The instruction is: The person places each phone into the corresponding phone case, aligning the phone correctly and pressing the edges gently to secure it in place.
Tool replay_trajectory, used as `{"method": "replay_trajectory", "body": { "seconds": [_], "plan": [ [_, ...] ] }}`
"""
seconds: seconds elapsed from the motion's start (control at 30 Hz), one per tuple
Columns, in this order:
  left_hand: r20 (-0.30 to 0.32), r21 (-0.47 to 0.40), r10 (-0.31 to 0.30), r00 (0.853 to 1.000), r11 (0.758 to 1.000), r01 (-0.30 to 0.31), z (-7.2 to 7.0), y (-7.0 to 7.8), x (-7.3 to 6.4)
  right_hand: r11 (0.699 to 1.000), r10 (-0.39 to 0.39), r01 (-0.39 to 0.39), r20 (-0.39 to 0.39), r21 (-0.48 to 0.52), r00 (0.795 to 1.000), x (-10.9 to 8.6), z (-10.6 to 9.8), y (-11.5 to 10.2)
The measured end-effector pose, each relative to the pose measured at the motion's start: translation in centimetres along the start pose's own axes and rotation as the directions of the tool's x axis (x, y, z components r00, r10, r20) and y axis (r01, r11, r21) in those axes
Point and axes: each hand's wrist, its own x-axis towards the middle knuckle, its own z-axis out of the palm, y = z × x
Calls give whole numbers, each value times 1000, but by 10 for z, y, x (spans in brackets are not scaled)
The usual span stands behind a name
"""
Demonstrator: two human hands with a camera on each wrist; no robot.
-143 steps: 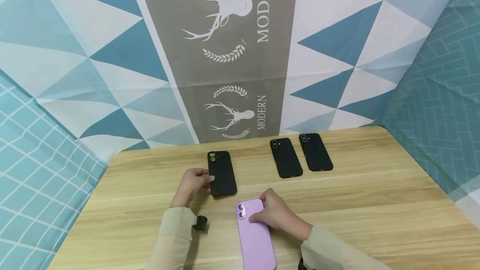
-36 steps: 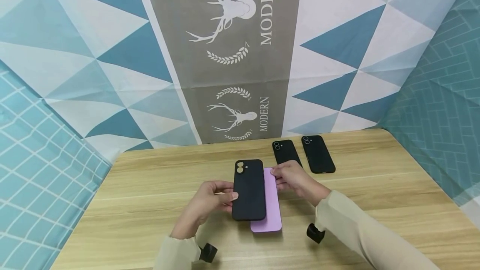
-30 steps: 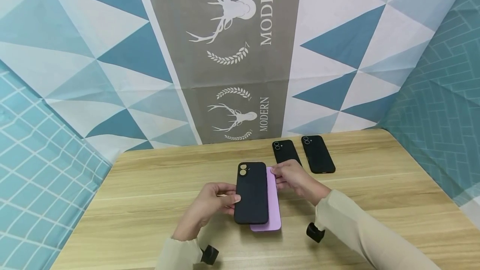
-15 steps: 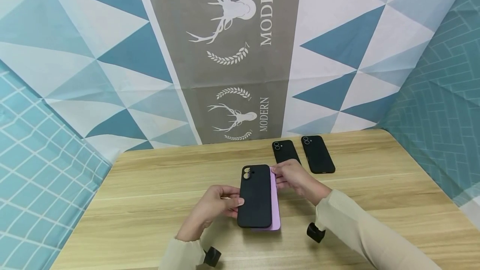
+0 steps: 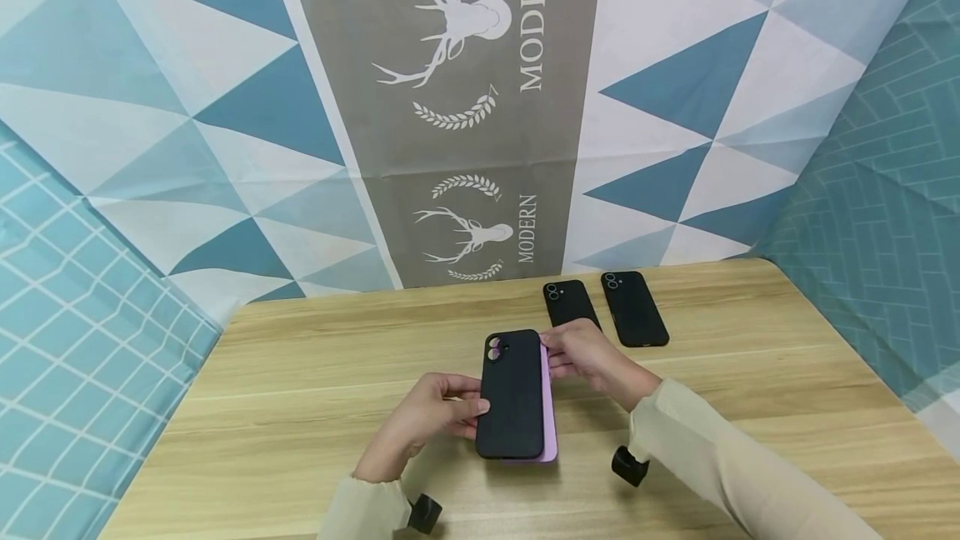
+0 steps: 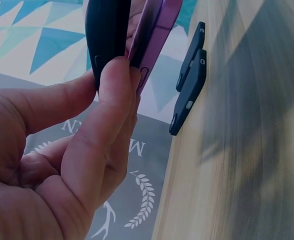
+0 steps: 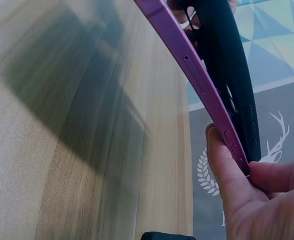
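Note:
My left hand (image 5: pixel 435 413) pinches a black phone case (image 5: pixel 511 394) by its left edge, thumb on the outside. Behind the case is a lilac phone (image 5: pixel 549 415), of which a strip shows along the right and bottom edges. Lilac also appears through the case's camera cutout. Thumb and fingers of my right hand (image 5: pixel 588 357) pinch the phone near its upper right corner. Both wrist views show the pair raised off the table. In the right wrist view a wedge-shaped gap parts the phone (image 7: pixel 202 90) from the case (image 7: pixel 227 60), narrowing toward the right hand.
Two black phone-shaped pieces, one (image 5: pixel 572 304) partly behind the right hand and another (image 5: pixel 636 308) beside it, lie at the back right of the wooden table (image 5: pixel 315 357). A patterned cloth (image 5: pixel 465 140) hangs behind the table.
Both case and phone have been lifted from the table. Over the last second the case shifts right and slightly nearer, covering more of the phone; the right hand stays nearly still.

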Motion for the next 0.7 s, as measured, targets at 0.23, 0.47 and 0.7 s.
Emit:
{"method": "replay_trajectory", "body": {
  "seconds": [0.23, 0.47, 0.7],
  "plan": [
    [7, 4, -8, 1000, 1000, 8, 1, -1, 2, 1000, 7, -7, -2, 7, 1000, -1, 1, -3],
    [15, 4, -7, 1000, 1000, 7, 2, -1, 1, 1000, 7, -7, 2, 28, 1000, -2, 1, -3],
    [20, -23, 7, 1000, 1000, -6, 5, -4, 2, 999, 10, -10, 3, 43, 1000, -2, 1, -1]
  ]
}}
